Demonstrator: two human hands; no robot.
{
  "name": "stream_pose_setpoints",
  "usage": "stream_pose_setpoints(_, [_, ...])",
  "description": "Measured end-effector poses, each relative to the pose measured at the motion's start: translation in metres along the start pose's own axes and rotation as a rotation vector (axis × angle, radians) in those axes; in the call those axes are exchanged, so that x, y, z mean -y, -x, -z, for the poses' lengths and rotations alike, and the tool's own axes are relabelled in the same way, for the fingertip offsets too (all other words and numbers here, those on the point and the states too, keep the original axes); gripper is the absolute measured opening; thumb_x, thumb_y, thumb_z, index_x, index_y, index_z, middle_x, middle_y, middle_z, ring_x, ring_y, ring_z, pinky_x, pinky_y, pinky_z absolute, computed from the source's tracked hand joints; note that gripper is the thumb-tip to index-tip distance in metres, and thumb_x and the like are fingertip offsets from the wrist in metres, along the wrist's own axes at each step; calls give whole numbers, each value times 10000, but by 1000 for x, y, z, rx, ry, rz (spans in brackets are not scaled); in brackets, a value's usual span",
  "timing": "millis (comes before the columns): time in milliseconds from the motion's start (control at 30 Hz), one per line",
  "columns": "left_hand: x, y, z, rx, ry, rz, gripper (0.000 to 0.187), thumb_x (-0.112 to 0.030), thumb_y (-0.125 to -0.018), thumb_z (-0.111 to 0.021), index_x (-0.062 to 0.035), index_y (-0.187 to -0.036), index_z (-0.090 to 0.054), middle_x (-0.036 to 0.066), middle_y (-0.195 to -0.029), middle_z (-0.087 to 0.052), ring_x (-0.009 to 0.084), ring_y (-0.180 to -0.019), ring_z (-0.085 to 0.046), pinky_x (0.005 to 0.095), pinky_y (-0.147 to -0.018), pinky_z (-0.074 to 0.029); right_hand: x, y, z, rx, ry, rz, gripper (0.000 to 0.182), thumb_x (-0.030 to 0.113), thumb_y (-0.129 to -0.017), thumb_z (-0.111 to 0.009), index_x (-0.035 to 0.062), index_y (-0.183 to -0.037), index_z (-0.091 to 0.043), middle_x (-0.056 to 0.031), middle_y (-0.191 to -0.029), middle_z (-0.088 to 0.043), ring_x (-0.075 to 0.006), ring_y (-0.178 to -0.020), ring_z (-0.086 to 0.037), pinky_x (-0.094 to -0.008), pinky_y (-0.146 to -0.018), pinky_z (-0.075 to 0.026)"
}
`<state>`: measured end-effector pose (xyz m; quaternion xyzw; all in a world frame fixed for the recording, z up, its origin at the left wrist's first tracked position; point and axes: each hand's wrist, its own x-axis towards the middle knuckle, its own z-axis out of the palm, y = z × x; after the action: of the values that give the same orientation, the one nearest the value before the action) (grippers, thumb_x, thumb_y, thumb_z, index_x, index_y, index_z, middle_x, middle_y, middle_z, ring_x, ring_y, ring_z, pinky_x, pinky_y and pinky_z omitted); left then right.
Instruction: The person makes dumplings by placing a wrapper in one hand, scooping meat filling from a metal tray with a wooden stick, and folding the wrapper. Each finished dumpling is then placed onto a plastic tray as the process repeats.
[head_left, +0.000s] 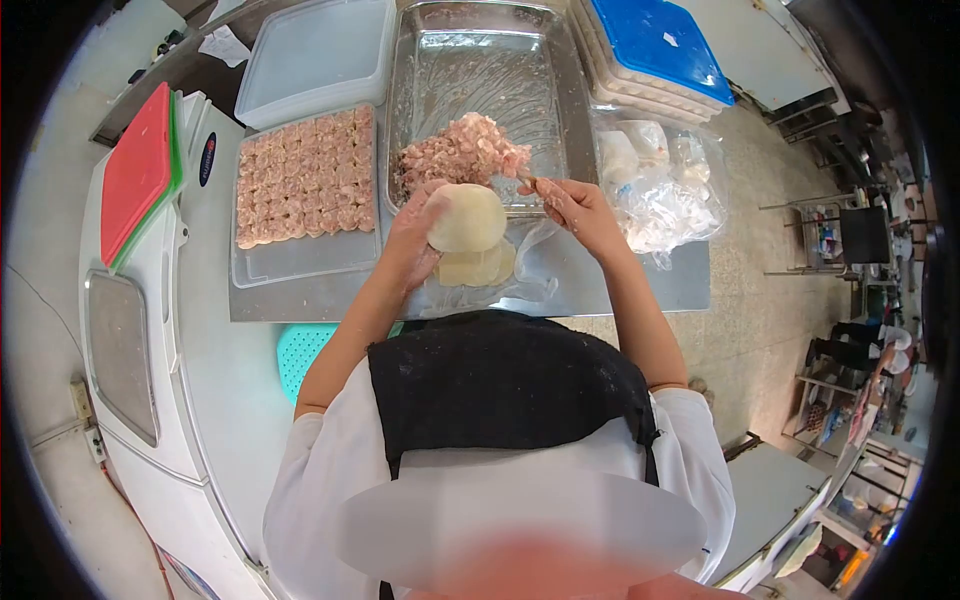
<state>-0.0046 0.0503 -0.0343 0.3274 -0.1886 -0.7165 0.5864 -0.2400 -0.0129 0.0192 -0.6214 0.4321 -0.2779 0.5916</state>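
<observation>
My left hand (413, 230) holds a round, pale dough wrapper (467, 218) at its left edge, just in front of the metal pan (575, 100). Below it, more dough wrappers (478, 268) lie on the steel table. My right hand (578, 212) grips the thin handle of a small utensil (527, 183). The utensil's far end is hidden by the ground meat, so its kind does not show. A mound of pink ground meat (455, 148) sits in the near part of the pan, beyond both hands.
Left of the pan, a clear plastic tray (290, 265) bears rows of meat-topped dumplings (305, 175). Lidded containers (318, 55) stand behind it. Plastic bags (660, 190) and blue-lidded boxes (665, 45) are at right. Red and green boards (138, 170) rest on a white appliance.
</observation>
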Motion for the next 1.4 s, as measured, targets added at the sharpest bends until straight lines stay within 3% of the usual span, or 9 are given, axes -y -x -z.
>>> stream_pose_setpoints(133, [-13, -3, -10, 319, -952, -406, 325, -190, -956, -529, -38, -1242, -560, 52, -1112, -654, 188, -1004, -618, 342, -874, -503, 7, 3, -2, -19, -70, 20, 357, 328, -983, -516, 31, -1056, -700, 78, -582, -357, -35, -542, -310, -215, -496, -238])
stream_pose_setpoints(267, [-6, -1, -11, 322, -1492, -314, 341, -156, -947, -535, -30, -1262, -556, 59, -1166, -645, 211, -1037, -617, 341, -900, -491, 4, 2, 1, -2, -75, 28, 348, 318, -983, -518, 30, -1056, -700, 82, -586, -353, -34, -545, -305, -215, -497, -237])
stream_pose_setpoints(467, [14, -17, 17, 28, -965, -415, 358, -226, -972, -498, -20, -1263, -542, 85, -1156, -645, 259, -1042, -625, 384, -929, -484, -3, 1, 0, 5, -55, 7, 336, 315, -961, -563, 42, -1103, -697, 96, -603, -338, -20, -569, -322, -220, -510, -246])
stream_pose_setpoints(533, [-2, -24, -16, -158, -99, -155, 446, -330, -1004, -426, -2, -1300, -486, 113, -1220, -595, 264, -1116, -584, 411, -982, -450, -7, -3, -9, -35, -81, 61, 322, 298, -950, -576, 31, -1079, -700, 59, -611, -398, -56, -563, -379, -231, -524, -296])
stream_pose_setpoints(633, [-22, -30, -47, -49, 331, -212, 567, -428, -1003, -371, 20, -1349, -403, 178, -1319, -499, 307, -1217, -500, 482, -1018, -411, -23, -12, -33, -182, 343, 373, 287, 259, -922, -602, 41, -1087, -688, -40, -680, -537, -161, -559, -500, -282, -557, -398])
stream_pose_setpoints(767, [-34, -43, -32, -85, 473, -87, 715, -591, -947, -366, 7, -1338, -408, 184, -1336, -472, 327, -1253, -453, 440, -1090, -338, -3, -6, -15, -151, 776, 511, 247, 175, -902, -568, 68, -1108, -651, -139, -811, -607, -304, -644, -604, -369, -607, -483])
stream_pose_setpoints(833, [-25, -49, -21, -223, 489, -117, 747, -633, -922, -371, -9, -1331, -417, 204, -1346, -446, 351, -1274, -422, 477, -1097, -319, 40, 15, -11, -33, 1228, 235, 264, 105, -883, -513, 78, -1130, -601, -143, -837, -612, -351, -744, -636, -421, -632, -522])
stream_pose_setpoints(1167, [-29, -48, -49, -271, 353, -196, 703, -602, -894, -467, -7, -1269, -470, 207, -1280, -476, 382, -1178, -482, 554, -1016, -376, 59, 17, 3, 33, 1291, 438, 298, 108, -890, -512, 55, -1180, -557, -136, -843, -572, -342, -736, -625, -436, -621, -512])
stream_pose_setpoints(1400, [-30, -35, -70, -147, 245, -350, 565, -323, -838, -665, -46, -1294, -482, 186, -1208, -509, 354, -1182, -491, 481, -1028, -390, 34, -14, 53, 116, 711, 555, 274, 203, -951, -498, 25, -1124, -615, -160, -778, -581, -288, -685, -604, -406, -638, -484])
